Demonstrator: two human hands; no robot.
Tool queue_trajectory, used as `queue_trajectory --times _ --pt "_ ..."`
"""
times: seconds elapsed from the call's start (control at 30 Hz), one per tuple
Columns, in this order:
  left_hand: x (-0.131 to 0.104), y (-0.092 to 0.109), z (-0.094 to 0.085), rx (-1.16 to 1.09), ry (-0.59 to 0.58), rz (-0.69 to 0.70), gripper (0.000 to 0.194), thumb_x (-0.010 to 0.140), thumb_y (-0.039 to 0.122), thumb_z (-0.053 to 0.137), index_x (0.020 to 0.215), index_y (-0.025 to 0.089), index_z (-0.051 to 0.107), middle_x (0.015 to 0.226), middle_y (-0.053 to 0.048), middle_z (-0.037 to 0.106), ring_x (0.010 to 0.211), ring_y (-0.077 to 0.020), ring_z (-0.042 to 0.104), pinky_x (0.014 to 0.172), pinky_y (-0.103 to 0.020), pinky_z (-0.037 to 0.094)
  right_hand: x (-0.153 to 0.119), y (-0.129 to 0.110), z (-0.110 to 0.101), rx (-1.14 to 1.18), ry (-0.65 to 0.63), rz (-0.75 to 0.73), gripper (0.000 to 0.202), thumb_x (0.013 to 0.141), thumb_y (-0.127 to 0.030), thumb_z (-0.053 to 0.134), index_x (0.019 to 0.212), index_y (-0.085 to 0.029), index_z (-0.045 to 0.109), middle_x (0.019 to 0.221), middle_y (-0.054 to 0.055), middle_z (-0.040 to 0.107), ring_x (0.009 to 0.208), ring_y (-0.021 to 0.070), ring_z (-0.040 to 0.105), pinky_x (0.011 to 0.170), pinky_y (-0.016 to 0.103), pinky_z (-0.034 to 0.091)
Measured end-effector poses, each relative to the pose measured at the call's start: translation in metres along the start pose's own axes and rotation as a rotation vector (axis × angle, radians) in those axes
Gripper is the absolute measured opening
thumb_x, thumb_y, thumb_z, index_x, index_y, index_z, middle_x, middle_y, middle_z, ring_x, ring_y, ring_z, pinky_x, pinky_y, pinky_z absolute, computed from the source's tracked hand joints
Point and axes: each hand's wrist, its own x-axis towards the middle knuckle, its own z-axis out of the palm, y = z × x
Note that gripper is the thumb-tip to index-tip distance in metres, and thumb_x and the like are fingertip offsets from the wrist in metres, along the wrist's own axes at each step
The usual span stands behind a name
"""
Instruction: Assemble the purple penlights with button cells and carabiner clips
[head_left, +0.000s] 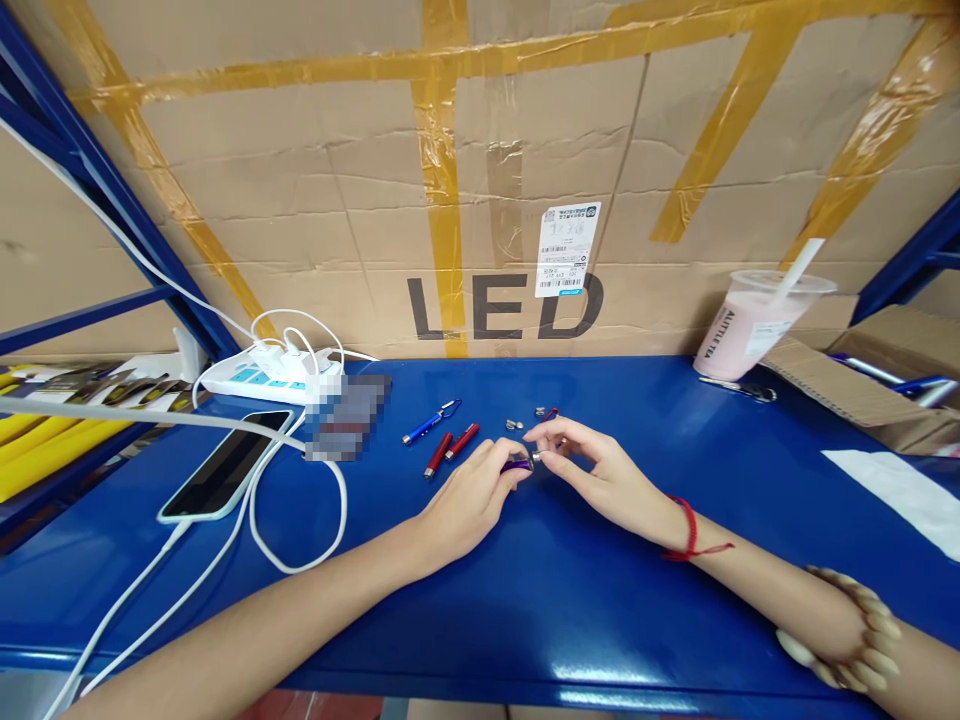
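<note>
My left hand [466, 500] is closed round a small purple metal tube [516, 464], which looks like a mini flashlight body. At its open end, my right hand [604, 480] pinches a small silver piece [536, 456]; whether it is a cap or a button cell I cannot tell. Left of the hands lie a blue mini flashlight [427, 426] with a clip and two red tubes, one red tube [438, 456] beside the other red tube [462, 441]. Beyond my fingers are small silver parts [514, 426] and a red item [551, 413], partly hidden by my right hand.
A phone [229, 468] on a white cable and a power strip [262, 378] with plugs occupy the left. A drink cup [750, 325], a clip [739, 388], white paper [892, 495] and an open carton [847, 390] stand right. A large taped cardboard box [360, 200] walls the back.
</note>
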Motion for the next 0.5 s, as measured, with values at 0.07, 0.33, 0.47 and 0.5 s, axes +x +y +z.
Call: queue_trajectory --times 0.07,0.33,0.47,0.5 --pt "-0.0001 0.0001 0.0003 0.010 0.010 0.009 0.014 0.094 0.021 0.032 0.098 0.019 0.045 0.090 -0.004 0.054 0.084 -0.0169 0.053 0.076 -0.028 0.042 -0.0006 0.0008 -0.0005 0.023 -0.014 0.003 0.018 0.088 -0.030 0.049 0.101 -0.019 0.055 0.082 0.002 0.056 0.073 0.0131 0.053 0.068 0.026 0.046" --pt "-0.0021 -0.0004 -0.0013 -0.042 0.012 0.056 0.010 0.092 0.021 0.040 0.093 0.018 0.049 0.086 -0.003 0.055 0.079 -0.0153 0.056 0.073 -0.026 0.044 0.0029 -0.0027 -0.0054 0.181 -0.076 0.092 0.022 0.077 -0.031 0.065 0.090 -0.016 0.057 0.073 0.000 0.058 0.064 0.0105 0.053 0.062 0.023 0.045" --pt "-0.0045 0.0000 -0.0018 -0.064 -0.018 0.114 0.008 0.091 0.020 0.040 0.086 0.018 0.047 0.086 -0.004 0.058 0.077 -0.0158 0.058 0.071 -0.026 0.046 0.0028 -0.0004 -0.0072 0.190 -0.129 0.203 0.023 0.068 -0.034 0.071 0.072 -0.013 0.062 0.065 0.002 0.061 0.060 0.0115 0.054 0.055 0.021 0.044" --pt "-0.0051 0.0002 -0.0017 -0.061 -0.031 0.121 0.009 0.091 0.020 0.040 0.084 0.018 0.045 0.086 -0.005 0.059 0.077 -0.0159 0.058 0.071 -0.027 0.046 0.0021 -0.0003 -0.0074 0.189 -0.156 0.217 0.023 0.069 -0.035 0.071 0.069 -0.013 0.064 0.064 0.002 0.062 0.060 0.0119 0.055 0.055 0.021 0.044"
